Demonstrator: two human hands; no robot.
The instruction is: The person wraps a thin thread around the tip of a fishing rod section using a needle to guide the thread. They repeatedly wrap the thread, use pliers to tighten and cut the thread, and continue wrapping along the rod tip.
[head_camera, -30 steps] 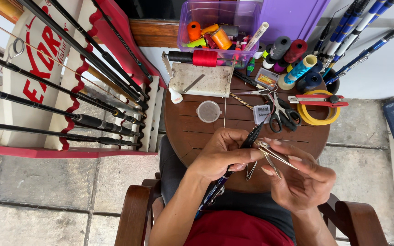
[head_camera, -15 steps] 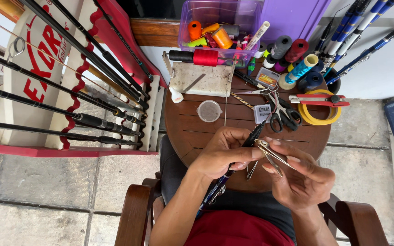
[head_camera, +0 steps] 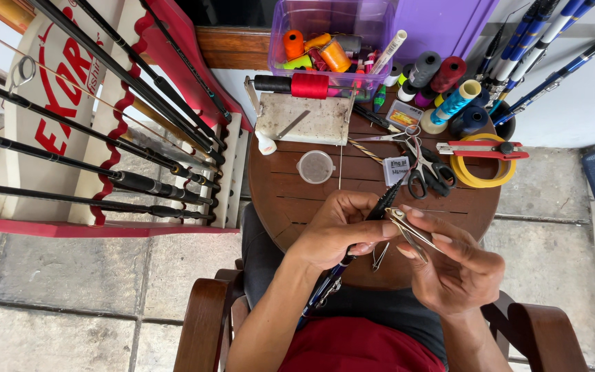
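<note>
Your left hand [head_camera: 335,231] grips a dark, slender rod [head_camera: 352,251], angled over the table edge; your right hand [head_camera: 452,265] pinches a metal guide [head_camera: 408,227] against it.

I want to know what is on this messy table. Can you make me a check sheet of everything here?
Surface: round brown wooden table, slatted top, bare in front.
Job's things: dark fishing rod gripped in the left hand; metal rod guide pinched in the right hand.
Clutter: thread spools, clear tub of spools, black scissors, yellow tape ring, red cutter, small round lid, winding jig with red spool.
Hands: both closed on their things.
Cables: nothing seen.
Surroundings: rack of fishing rods on the left, more rods top right, stone floor, wooden chair arms.
</note>
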